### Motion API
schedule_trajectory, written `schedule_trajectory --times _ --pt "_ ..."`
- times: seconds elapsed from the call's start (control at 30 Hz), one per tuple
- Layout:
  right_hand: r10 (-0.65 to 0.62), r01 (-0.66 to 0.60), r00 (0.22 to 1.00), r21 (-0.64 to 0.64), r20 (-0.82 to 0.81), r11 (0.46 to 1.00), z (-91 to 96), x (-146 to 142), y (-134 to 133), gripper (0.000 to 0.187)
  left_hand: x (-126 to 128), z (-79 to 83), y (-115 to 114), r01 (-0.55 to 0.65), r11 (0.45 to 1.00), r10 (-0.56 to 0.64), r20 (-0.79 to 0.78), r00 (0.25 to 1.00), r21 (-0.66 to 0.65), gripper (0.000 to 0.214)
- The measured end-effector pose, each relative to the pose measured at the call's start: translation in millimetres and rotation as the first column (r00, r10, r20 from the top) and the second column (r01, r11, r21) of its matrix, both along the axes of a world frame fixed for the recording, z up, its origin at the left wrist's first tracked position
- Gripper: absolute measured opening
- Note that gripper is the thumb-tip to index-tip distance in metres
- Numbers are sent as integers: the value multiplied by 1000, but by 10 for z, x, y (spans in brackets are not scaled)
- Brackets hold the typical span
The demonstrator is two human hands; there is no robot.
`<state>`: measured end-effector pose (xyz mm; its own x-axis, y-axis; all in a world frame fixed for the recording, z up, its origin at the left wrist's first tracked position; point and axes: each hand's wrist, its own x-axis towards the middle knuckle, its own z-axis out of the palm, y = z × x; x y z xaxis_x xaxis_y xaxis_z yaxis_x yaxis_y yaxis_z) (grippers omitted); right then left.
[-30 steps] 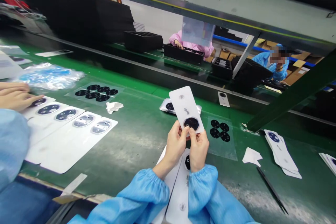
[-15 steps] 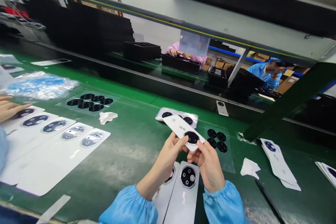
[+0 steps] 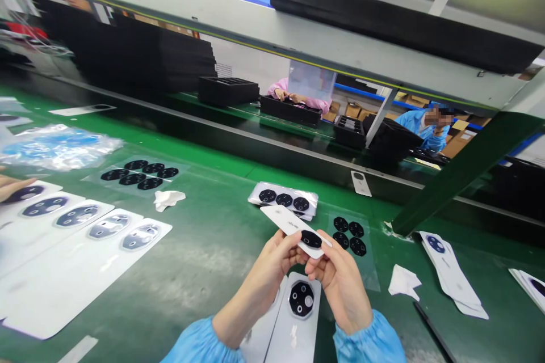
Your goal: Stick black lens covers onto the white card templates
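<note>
Both of my hands grip one white phone back panel (image 3: pixel 283 220) with a black camera patch at its near end. My left hand (image 3: pixel 272 264) pinches its near left side, thumb by the patch. My right hand (image 3: pixel 340 278) closes on the near right corner, fingers partly hidden under the panel. Below my hands lie two more white panels; the right one (image 3: pixel 293 329) shows a black octagonal camera patch, and my left arm partly covers the other. Just beyond the held panel is a stack of white strips (image 3: pixel 279 186) bearing black octagonal stickers.
A clear sheet of black stickers (image 3: pixel 357 229) lies right, another sheet (image 3: pixel 140 174) left. Overlapping white panels (image 3: pixel 85 255) spread left, beside another person's hand (image 3: pixel 15 187). Crumpled paper (image 3: pixel 403 282), a dark pen-like tool (image 3: pixel 434 332) and stacked panels (image 3: pixel 453 275) sit right, near a green post (image 3: pixel 464 173).
The held panel has tipped flatter to my view and sits slightly lower, with both hands still on it. The whole view has shifted a little. The other person's hand at left has drawn back leftward.
</note>
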<state>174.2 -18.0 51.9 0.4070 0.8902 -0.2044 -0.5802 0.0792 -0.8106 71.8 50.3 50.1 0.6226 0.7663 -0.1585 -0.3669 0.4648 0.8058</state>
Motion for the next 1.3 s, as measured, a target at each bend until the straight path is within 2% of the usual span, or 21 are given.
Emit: schedule_trajectory --times 0.17,0.27,0.37,0.43,0.5,0.63,0.8,0.83,0.87,0.93,0.97,1.0,1.13,1.2,1.3 --pt "1 1 998 -31 58 1000 16 -7 2 53 -4 -26 -25 -41 996 46 -55 997 73 28" --pt "9 0 978 -46 207 999 -8 -26 20 61 8 -31 -63 -95 981 117 -122 986 171 25" --pt "-40 38 943 13 330 999 -52 -31 47 70 8 4 -102 -95 970 122 -111 986 224 23" --pt "-68 45 926 71 371 996 -78 -11 58 68 -5 33 -117 -81 968 105 -90 990 239 22" --pt "-73 42 914 87 400 995 -99 32 56 58 -20 49 -122 -79 965 103 -83 991 251 21" --pt "-64 58 914 27 402 998 -148 130 44 48 -23 34 -110 -67 973 81 -56 995 221 21" --pt "-32 42 888 -11 458 999 -209 189 44 49 -5 18 -70 19 997 -20 0 1000 70 23" --pt "-10 29 858 -29 514 999 -210 232 27 51 -6 19 -63 22 999 -22 -6 1000 39 23" --pt "7 32 794 -54 608 998 -205 300 -4 53 -7 23 -57 -1 1000 1 -31 1000 8 22" --pt "14 117 569 -98 822 988 -180 525 -129 53 -11 41 -52 -92 994 85 -119 989 -57 20" --pt "7 210 402 -99 916 973 -164 673 -228 50 -13 55 -52 -136 987 120 -167 979 -88 19" --pt "-5 301 298 -88 955 950 -150 834 -347 45 -14 70 -55 -160 980 134 -200 970 -115 18" --pt "10 539 81 -52 997 841 -193 1422 -857 33 -7 117 -94 -112 981 82 -180 980 -162 13" --pt "65 575 20 -64 998 815 -299 1604 -1005 28 4 110 -125 -83 982 57 -151 987 -168 10" --pt "123 580 -23 -87 992 810 -478 1730 -1037 18 23 70 -169 -101 977 71 -159 985 -188 12"
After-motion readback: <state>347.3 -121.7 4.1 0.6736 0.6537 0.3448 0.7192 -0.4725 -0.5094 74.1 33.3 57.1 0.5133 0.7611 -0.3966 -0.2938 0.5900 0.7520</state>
